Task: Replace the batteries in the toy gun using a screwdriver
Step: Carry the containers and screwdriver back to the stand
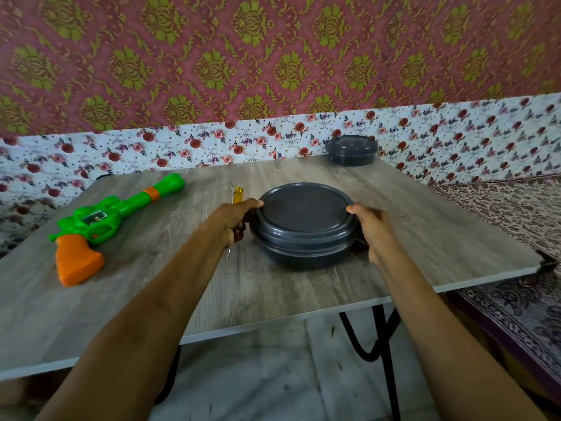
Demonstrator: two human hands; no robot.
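Head view: both hands are on the dark grey round plastic container with a fitted lid (305, 221), which stands mid-way across the grey wood-grain table top (425, 214). My left hand (234, 219) curls round its left edge, thumb on the lid rim. My right hand (375, 230) curls round its right edge, thumb also on the rim. The slim yellow-handled screwdriver (237, 194) runs through or under my left hand, handle beyond the knuckles, metal tip nearer me. I cannot tell whether it is held or lying on the table. The green plastic toy gun with orange grip (100, 220) lies flat at the table's left, well apart from both hands. A second dark lidded container (352, 150) stands at the far edge.
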